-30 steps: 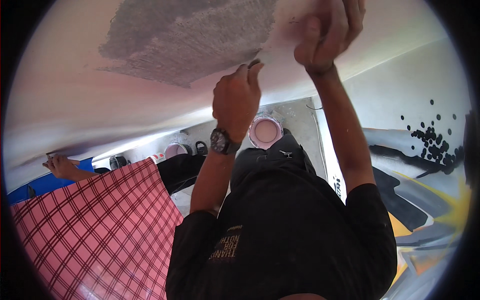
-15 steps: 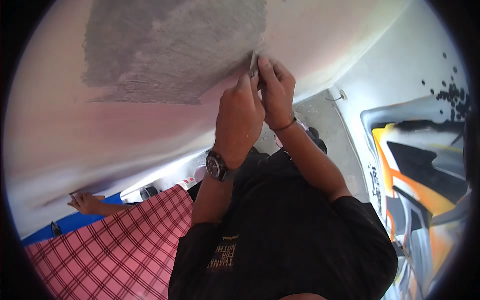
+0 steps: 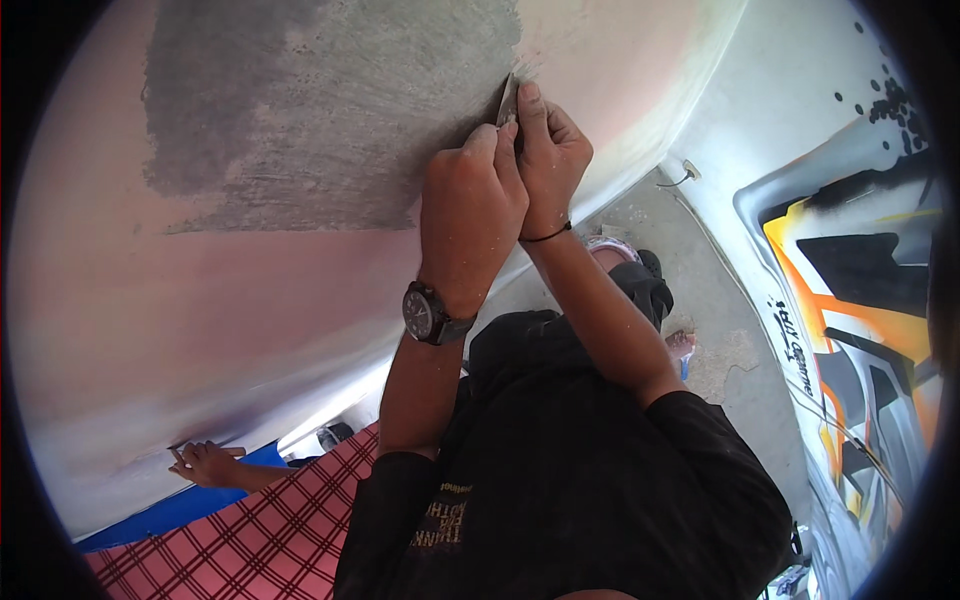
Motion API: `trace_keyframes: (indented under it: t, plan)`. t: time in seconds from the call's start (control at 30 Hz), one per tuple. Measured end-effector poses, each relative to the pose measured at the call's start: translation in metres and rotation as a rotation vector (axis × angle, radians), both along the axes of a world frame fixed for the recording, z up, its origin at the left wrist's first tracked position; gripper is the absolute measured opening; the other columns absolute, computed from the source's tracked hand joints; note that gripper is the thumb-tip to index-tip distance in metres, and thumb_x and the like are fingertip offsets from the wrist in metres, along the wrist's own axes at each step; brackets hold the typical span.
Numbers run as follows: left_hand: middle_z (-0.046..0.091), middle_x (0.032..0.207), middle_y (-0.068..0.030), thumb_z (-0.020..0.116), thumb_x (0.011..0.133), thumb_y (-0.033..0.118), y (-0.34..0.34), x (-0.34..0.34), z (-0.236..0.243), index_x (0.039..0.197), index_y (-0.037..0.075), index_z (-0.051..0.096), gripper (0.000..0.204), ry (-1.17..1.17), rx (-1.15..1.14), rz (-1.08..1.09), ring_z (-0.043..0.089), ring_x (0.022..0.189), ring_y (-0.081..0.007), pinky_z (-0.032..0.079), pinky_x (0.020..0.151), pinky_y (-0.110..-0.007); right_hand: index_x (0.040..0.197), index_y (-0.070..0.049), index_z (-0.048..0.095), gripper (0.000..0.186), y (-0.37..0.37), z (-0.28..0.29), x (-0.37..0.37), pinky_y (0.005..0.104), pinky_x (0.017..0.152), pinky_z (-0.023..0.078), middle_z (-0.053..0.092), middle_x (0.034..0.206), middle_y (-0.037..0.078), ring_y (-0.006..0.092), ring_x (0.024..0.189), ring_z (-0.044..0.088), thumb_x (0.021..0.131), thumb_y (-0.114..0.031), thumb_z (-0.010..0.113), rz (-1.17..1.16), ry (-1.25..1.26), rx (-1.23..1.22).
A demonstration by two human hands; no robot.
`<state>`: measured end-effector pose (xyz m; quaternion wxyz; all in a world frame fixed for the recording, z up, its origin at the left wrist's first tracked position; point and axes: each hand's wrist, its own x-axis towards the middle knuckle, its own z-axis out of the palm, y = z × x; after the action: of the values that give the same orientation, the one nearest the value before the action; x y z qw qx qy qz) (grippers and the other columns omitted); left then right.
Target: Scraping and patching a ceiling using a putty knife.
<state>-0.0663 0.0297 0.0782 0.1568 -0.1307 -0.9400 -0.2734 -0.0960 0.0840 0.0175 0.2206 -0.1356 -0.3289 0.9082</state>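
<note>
My left hand [image 3: 468, 215], with a black watch on its wrist, and my right hand [image 3: 552, 165], with a thin dark band, meet close together against the pale pinkish wall [image 3: 300, 285]. Between their fingers is a thin, greyish scraper blade [image 3: 508, 100], its upper end touching the wall. Both hands are closed on it, and its lower part is hidden by the fingers. The blade stands by the lower right edge of a rough grey patch [image 3: 330, 130] on the wall. Pale specks dot my hands and forearms.
At lower left another person's hand [image 3: 205, 465] holds a small tool to the wall, beside red-and-pink plaid cloth [image 3: 230, 540]. On the right is a wall painted with orange, black and grey shapes [image 3: 860, 280]. A socket with a cord [image 3: 688, 172] sits above the concrete floor [image 3: 720, 350].
The view has shifted, showing more floor and feet at right. My hands and the blade appear slightly higher in the picture, still along the grey patch's right edge. Both hands keep their grip.
</note>
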Motion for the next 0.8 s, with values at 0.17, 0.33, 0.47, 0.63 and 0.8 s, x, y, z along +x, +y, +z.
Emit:
trace_keyframes:
  t: [0.17,0.33,0.47,0.63,0.8]
  plan:
    - [0.057,0.062,-0.0245,0.056,0.101,0.014,-0.001,0.004,0.0,0.072,-0.003,0.057,0.033,-0.038,0.005,0.028,0.057,0.056,-0.0437,0.04,0.051,-0.047,0.061,-0.002,0.059,0.044,0.001,0.005,0.003,0.0227,0.048,0.029,0.051,0.058,-0.005,0.0021,0.055,0.04,0.096,-0.025,0.072,0.009,-0.099,0.127]
    - [0.056,0.062,-0.0251,0.057,0.1,0.013,-0.008,0.008,0.005,0.074,-0.004,0.059,0.032,-0.066,-0.008,0.005,0.056,0.054,-0.0422,0.039,0.05,-0.046,0.06,-0.003,0.058,0.046,-0.004,0.007,0.004,0.024,0.049,0.03,0.05,0.057,-0.005,0.0028,0.055,0.039,0.097,-0.027,0.071,0.011,-0.131,0.136]
    - [0.056,0.061,-0.0251,0.056,0.1,0.013,-0.009,0.004,0.007,0.075,-0.004,0.06,0.031,-0.011,0.013,-0.034,0.054,0.053,-0.0416,0.039,0.05,-0.046,0.061,-0.001,0.059,0.045,-0.005,0.007,0.003,0.0237,0.049,0.03,0.051,0.056,-0.005,0.0029,0.055,0.039,0.097,-0.025,0.072,-0.003,-0.1,0.098]
    - [0.056,0.062,-0.0247,0.056,0.101,0.013,-0.015,0.002,0.006,0.077,-0.004,0.061,0.03,0.007,0.025,-0.043,0.054,0.054,-0.0418,0.039,0.05,-0.045,0.062,-0.001,0.06,0.044,-0.013,0.009,0.004,0.0242,0.048,0.029,0.051,0.057,-0.005,0.0031,0.055,0.039,0.096,-0.025,0.072,-0.039,-0.094,0.099]
    - [0.058,0.063,-0.0257,0.056,0.1,0.014,-0.021,0.003,0.003,0.076,-0.003,0.061,0.03,-0.026,0.009,-0.03,0.059,0.059,-0.0438,0.043,0.052,-0.047,0.061,-0.001,0.06,0.044,-0.021,0.0,0.005,0.0241,0.048,0.029,0.051,0.057,-0.005,0.0026,0.055,0.039,0.096,-0.024,0.072,-0.052,-0.113,0.148]
